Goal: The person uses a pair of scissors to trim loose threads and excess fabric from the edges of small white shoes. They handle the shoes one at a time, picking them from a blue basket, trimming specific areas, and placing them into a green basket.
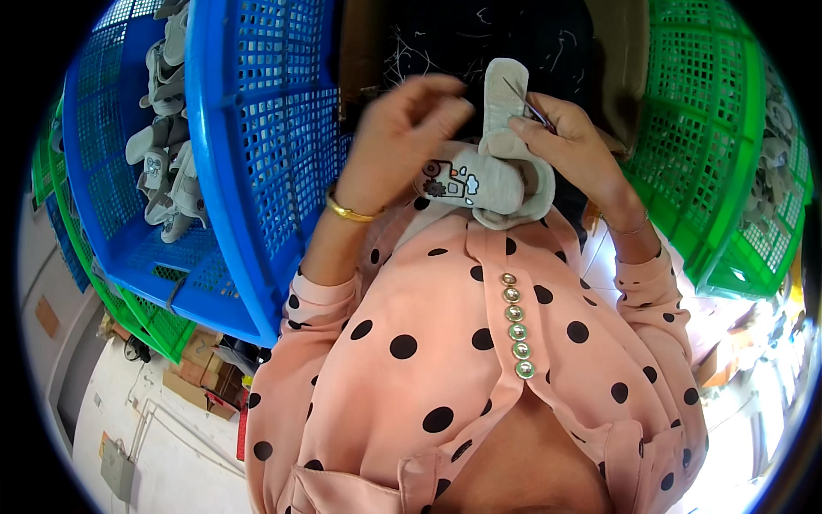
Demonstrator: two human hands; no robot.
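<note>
Small light-grey shoes lie together close to my body. One shoe (pixel 458 184) carries a tractor-like print, and the pale fabric sole or flap of another shoe (pixel 503 86) stands up above it. My right hand (pixel 569 141) is closed around small pointed scissors (pixel 538 113); its thumb and fingers are at the edge of that pale piece. The scissors' handle is mostly hidden in the hand. My left hand (pixel 402 137) hovers left of the upright piece, above the printed shoe. Its bent fingers are smeared by motion, so I cannot make out whether they hold anything.
At the left, a blue plastic crate (pixel 248 111) stands near my left arm, with several grey shoes (pixel 167 171) beyond its wall. A green crate (pixel 698 111) with more shoes is at the right. Loose white threads (pixel 415 56) lie on the dark cloth ahead.
</note>
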